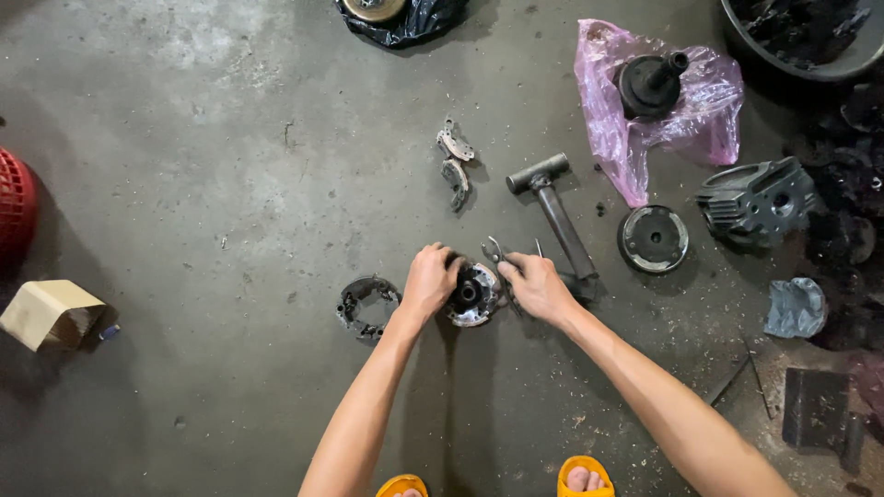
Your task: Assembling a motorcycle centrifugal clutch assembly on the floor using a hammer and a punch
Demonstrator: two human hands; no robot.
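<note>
Grey concrete floor (pixel 212 138), stained and scuffed. Wide bare stretch at upper left and centre left; clutter packed along right edge and upper right. Room to move parts leftward and toward the viewer between the forearms.

Left edge: red ribbed plastic basket (pixel 14 207), partly cut off by frame. Below it, tan cardboard box (pixel 51 313), small, tilted, one flap open. Top edge: black plastic bag (pixel 410 18) with a round brass-coloured part on it. Upper right: pink translucent plastic bag (pixel 617 138), crumpled flat, black round hub with stub shaft (pixel 649 83) resting on it. No labels legible on any package. Top right corner: dark round tub (pixel 810 46), cut off by frame.

Centre: round silver-and-black metal clutch-like assembly (pixel 472 294) on the floor, dark central bore, shiny rim at lower edge. Left hand (pixel 431 281) curled over its left side, fingers wrapped on the rim, gripping. Right hand (pixel 536 285) closed round slim metal pliers (pixel 497 256), tips reaching the assembly's upper right edge; whether the tips bite anything not discernible.

Just left of assembly: dark metal ring-shaped carrier plate (pixel 366 304), apart from the hand. Above: two curved grey brake-shoe-like pieces (pixel 454 164), touching each other. Right of those: dark steel T-handled tool (pixel 555 207), lying diagonally, lower end behind the right hand. Further right: dark round disc with centre hole (pixel 653 238), then finned grey metal cylinder casting (pixel 757 198). Lower right: crumpled grey rag (pixel 796 308).

Bottom edge: yellow sandals (pixel 587 474), toes visible.
</note>
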